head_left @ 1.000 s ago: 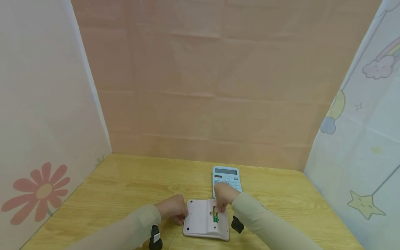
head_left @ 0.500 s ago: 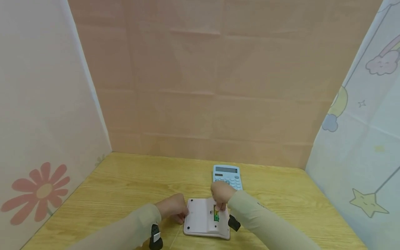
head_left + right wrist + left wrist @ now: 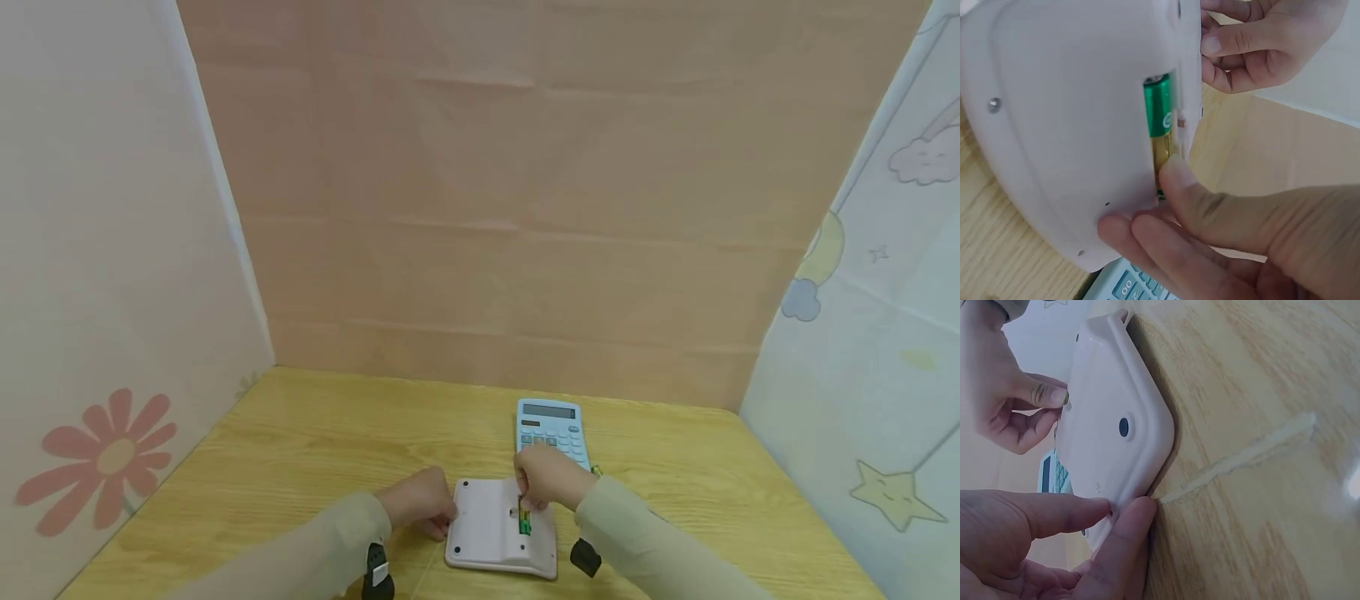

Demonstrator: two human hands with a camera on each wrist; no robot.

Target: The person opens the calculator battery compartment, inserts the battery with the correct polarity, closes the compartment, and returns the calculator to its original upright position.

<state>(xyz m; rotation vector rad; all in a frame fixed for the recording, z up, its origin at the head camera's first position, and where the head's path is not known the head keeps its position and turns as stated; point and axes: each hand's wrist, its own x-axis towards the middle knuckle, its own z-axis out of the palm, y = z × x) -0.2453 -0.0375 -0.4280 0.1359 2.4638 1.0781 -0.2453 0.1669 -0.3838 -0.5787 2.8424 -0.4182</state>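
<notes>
A pale pink calculator (image 3: 480, 525) lies face down on the wooden table, its back showing a narrow battery slot. In that slot sits a green and gold battery (image 3: 1159, 112). My left hand (image 3: 422, 500) pinches the calculator's left edge between thumb (image 3: 1085, 512) and forefinger. The thumb of my right hand (image 3: 553, 477) presses on the gold end of the battery, while its other fingers (image 3: 1160, 240) are bent against the calculator's far edge. The right thumb covers part of the battery.
A light blue calculator (image 3: 548, 412) lies face up just behind the pink one, partly covered by the right hand. A small green and yellow item (image 3: 596, 471) shows beside the right wrist. Printed cloth walls stand left and right, with a tan sheet (image 3: 480, 250) behind.
The right hand and wrist have shifted slightly rightward, and the small green item behind the wrist has come into view. The left hand keeps its hold on the pink calculator's edge.
</notes>
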